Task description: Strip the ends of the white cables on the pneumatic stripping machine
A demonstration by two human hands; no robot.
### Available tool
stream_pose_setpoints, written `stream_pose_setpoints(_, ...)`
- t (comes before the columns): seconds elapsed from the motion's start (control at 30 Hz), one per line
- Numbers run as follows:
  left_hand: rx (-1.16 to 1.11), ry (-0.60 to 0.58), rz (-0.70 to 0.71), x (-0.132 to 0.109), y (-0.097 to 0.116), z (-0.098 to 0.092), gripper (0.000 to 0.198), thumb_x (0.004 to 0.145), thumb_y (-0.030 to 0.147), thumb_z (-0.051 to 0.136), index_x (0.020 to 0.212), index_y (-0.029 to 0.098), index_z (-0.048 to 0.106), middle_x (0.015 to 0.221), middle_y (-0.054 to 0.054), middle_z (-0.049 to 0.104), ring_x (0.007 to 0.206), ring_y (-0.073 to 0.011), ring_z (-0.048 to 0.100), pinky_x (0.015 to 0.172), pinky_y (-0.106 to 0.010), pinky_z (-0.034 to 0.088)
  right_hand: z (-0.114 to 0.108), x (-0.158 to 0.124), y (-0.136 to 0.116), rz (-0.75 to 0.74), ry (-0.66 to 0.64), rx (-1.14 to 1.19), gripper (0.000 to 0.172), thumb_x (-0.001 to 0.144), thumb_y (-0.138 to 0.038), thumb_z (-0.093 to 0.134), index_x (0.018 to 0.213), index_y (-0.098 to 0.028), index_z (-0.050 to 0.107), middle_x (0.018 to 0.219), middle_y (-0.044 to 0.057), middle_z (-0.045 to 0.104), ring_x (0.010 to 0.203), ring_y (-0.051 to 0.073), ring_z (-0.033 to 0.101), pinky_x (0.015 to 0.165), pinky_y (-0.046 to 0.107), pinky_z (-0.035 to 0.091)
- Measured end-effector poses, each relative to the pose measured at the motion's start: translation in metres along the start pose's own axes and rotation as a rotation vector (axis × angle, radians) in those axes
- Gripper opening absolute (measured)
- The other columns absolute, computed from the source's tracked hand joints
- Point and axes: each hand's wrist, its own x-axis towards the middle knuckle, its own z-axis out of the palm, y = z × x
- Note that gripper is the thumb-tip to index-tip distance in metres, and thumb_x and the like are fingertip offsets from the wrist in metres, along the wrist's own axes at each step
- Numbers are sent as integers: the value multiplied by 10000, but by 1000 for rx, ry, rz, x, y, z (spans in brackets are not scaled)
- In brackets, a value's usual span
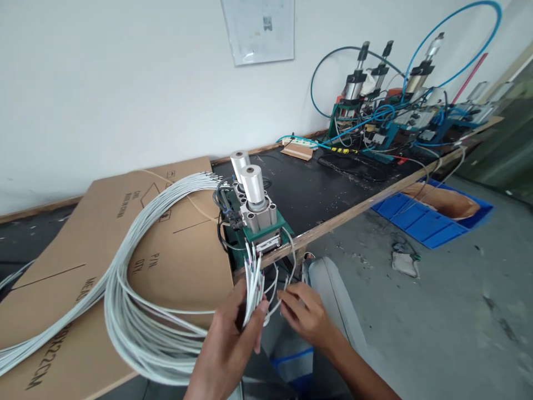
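L hand [233,341]: fingers [257,326] wrapped tight round the white wire bundle [137,325], gripping it just below the stripped tips. Tips stick up above the fingers and fan out a bit. Prob. held this close to the ends so the loose tips stay bunched, upright and easy to see, w/ the weight of the rest carried elsewhere.

R hand [308,318]: fingers [286,300] narrow, pinched on what looks like one single wire pulled off to the R of the bundle; exact contact is too small to be sure of. The hands sit just beside each other, below the tabletop [316,189] edge.

The rest of the bundle runs L and back from the L fingers in a big loop over a flat cardboard sheet [179,244], then on past the frame edge. Seems laid out that way so the long wires rest w/o tangling.

Straight above and just beyond the wire tips: a small green press w/ two silver cylinders [258,214], set right at the tabletop edge, so within short reach of both hands.

Well away from the fingers, far R: more machines w/ blue air hoses [375,105]. Blue bins [420,225] on the floor to the R.
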Motion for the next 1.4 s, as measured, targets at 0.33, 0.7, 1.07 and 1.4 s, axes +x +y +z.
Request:
stream_pose_setpoints(0.33,-14,-132,-84,-11,-18,-5,375,902,551,650,835,183,653,702,-22,679,713,-208,635,698,-293,474,-30,23,-40,524,-85,672,186,974,-259,598,1081,-182,730,917,50,651,662,124,576,575,240,483)
stream_pose_setpoints(0.7,108,129,9,-5,-15,3,396,942,539,563,898,161,674,764,-38,675,728,-202,600,692,-289,480,-14,46,-53,1000,-120,1275,423,951,-591,618,832,-185,604,559,-62,522,422,70,437,405,183,353)
stream_pose_setpoints(1.07,-17,66,-26,-3,-8,1,349,898,465,623,751,149,632,621,38,468,585,-121,373,541,-233,353,-18,39,-60,900,-260,1197,375,1001,-508,582,830,-175,593,575,-47,550,443,70,493,444,170,394)
stream_pose_setpoints(1.4,20,22,-38,2,-3,1,197,795,332,605,703,158,585,615,43,433,606,-118,353,554,-230,333,-33,48,-48,710,-374,994,404,1039,-384,517,687,-188,540,654,-31,506,533,88,503,500,212,376)
